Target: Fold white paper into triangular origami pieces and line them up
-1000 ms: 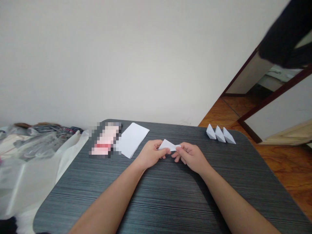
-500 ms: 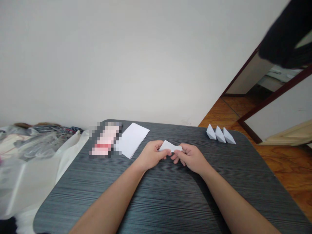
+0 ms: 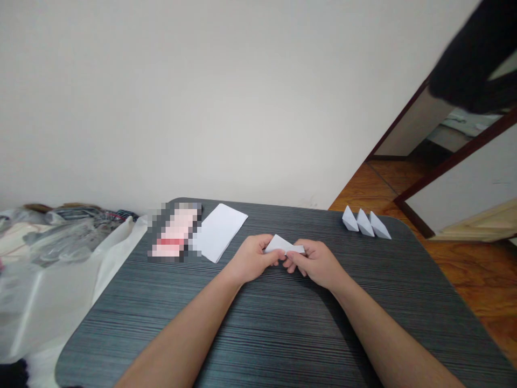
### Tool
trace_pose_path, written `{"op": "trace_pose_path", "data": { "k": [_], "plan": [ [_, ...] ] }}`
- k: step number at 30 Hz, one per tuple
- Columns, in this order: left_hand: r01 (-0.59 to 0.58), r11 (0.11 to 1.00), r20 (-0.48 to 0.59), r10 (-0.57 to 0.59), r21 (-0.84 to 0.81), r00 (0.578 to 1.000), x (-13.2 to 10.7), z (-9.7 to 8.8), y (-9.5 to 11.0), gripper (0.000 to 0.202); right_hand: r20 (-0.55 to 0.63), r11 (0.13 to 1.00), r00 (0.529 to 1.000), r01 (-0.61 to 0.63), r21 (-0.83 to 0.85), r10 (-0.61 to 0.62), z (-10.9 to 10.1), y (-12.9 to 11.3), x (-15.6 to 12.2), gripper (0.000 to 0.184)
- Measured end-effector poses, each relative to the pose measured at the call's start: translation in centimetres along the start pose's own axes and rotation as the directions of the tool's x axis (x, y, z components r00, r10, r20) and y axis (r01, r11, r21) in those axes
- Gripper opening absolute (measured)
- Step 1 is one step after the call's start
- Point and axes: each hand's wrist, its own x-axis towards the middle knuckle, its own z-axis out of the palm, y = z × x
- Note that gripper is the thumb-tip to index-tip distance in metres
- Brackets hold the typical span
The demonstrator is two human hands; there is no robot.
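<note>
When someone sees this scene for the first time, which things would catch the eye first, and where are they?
Probably first the left hand and right hand, pinching a small folded white paper at the middle of the dark striped table. Next, three pointed white paper shapes in a row near the table's far right corner. Then the white paper sheets at the far left, beside a pixelated pink-and-black patch.

Dark streaked tabletop point(image 3: 278, 334) | far left: pixelated pinkish object point(image 3: 175, 229) | beside it: white paper stack point(image 3: 221, 231) | far right: three folded paper pieces point(image 3: 365, 223)
</note>
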Motion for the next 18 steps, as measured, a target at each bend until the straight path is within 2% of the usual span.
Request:
{"op": "trace_pose_path", "data": {
  "k": [11,18],
  "plan": [
    [-0.012,1.000,-0.001,0.012,0.014,1.000,-0.08,-0.13,0.04,0.013,0.022,1.000,1.000,-0.006,0.022,0.006,0.16,-0.15,0.08,0.019],
    [0.006,1.000,-0.032,-0.006,0.000,0.999,0.20,-0.37,-0.79,0.014,-0.016,0.996,0.999,-0.030,0.078,0.031,-0.23,0.35,0.06,0.026]
  ]
}}
